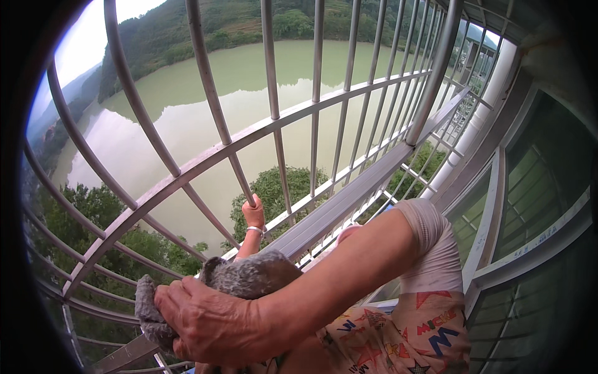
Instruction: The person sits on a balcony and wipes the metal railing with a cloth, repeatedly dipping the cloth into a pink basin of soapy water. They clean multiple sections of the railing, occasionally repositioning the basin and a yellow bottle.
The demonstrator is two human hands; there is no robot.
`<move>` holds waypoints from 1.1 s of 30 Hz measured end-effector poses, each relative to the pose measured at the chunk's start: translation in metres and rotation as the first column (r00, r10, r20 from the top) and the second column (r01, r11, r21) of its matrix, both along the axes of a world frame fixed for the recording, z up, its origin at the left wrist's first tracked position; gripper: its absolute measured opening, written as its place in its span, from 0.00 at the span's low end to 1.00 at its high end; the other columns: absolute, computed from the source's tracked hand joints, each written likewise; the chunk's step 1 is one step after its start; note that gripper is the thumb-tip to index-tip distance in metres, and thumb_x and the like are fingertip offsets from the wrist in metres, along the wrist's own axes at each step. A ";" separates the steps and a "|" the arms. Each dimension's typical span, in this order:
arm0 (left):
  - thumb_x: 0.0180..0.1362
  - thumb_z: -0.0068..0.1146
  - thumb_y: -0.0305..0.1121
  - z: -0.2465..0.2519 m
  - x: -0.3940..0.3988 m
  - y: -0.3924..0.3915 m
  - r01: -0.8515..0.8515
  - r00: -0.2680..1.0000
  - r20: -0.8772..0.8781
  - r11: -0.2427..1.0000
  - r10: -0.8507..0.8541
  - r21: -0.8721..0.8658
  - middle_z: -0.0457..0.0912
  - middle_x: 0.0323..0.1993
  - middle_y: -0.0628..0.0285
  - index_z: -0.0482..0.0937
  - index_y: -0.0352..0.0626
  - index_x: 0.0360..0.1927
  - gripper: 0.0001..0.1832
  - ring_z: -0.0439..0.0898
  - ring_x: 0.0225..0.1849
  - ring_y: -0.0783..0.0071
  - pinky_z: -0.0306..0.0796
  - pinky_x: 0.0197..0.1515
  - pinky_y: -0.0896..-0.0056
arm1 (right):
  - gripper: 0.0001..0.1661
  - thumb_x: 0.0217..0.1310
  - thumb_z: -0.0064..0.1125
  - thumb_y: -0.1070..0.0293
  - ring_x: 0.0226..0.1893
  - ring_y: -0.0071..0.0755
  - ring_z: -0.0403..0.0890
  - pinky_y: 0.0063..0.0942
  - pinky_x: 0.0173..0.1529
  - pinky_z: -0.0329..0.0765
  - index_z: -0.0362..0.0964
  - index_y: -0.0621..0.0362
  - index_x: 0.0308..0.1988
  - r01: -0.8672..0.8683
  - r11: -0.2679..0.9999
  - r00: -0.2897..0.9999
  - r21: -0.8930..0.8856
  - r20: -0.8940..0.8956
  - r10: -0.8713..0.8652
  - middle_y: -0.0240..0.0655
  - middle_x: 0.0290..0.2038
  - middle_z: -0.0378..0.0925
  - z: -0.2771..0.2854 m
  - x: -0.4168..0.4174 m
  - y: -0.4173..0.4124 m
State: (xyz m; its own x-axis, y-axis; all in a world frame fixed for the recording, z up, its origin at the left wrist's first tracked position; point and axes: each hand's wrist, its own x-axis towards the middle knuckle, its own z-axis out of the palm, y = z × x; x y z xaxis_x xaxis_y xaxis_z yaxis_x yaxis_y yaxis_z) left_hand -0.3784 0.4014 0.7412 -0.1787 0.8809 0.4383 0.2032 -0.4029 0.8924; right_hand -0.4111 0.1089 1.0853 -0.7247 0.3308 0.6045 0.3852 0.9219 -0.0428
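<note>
My right arm reaches across from the right, its printed sleeve bunched around the elbow. My right hand (210,318) is closed around a grey fuzzy cloth (150,311) at the lower left, with the back of the hand towards me. Just beyond the wrist lies another grey fuzzy mass (254,276), partly covered by my arm; whether it belongs to the same cloth I cannot tell. Farther out, a small hand (253,212) with a silver bangle (254,229) grips an upright metal bar; it looks like another person's, the rest mostly hidden. My left hand is out of view.
A metal-bar window cage (275,124) curves across the front, with a flat metal rail (345,201) running inside it. On the right stand framed window panes (546,187) and a white pipe (467,126). Trees (289,182) and water (224,121) lie far below outside.
</note>
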 end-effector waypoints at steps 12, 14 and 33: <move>0.56 0.50 0.39 0.022 -0.017 -0.015 0.064 0.998 -0.010 0.998 -0.065 -0.026 0.64 0.08 0.59 0.67 0.35 0.12 0.21 0.61 0.13 0.74 0.60 0.19 0.66 | 0.18 0.45 0.56 0.70 0.34 0.48 0.73 0.40 0.42 0.70 0.67 0.68 0.38 0.068 0.962 0.997 -0.266 0.048 -0.057 0.48 0.37 0.69 0.025 0.160 0.023; 0.55 0.51 0.41 0.032 -0.028 -0.022 0.075 0.996 -0.033 0.989 -0.080 -0.129 0.66 0.11 0.59 0.68 0.36 0.16 0.19 0.64 0.15 0.72 0.62 0.21 0.67 | 0.19 0.41 0.59 0.72 0.34 0.47 0.74 0.40 0.39 0.73 0.68 0.63 0.38 0.153 0.971 0.983 -0.186 0.132 -0.129 0.45 0.37 0.70 0.026 0.177 0.031; 0.51 0.53 0.35 0.335 -0.216 -0.387 0.228 0.432 -0.407 0.339 0.805 0.913 0.69 0.31 0.68 0.70 0.53 0.36 0.08 0.71 0.30 0.75 0.67 0.33 0.74 | 0.26 0.46 0.52 0.69 0.33 0.49 0.69 0.39 0.35 0.69 0.61 0.81 0.41 -0.299 0.864 0.856 -0.404 0.287 0.430 0.60 0.38 0.62 0.038 -0.060 0.002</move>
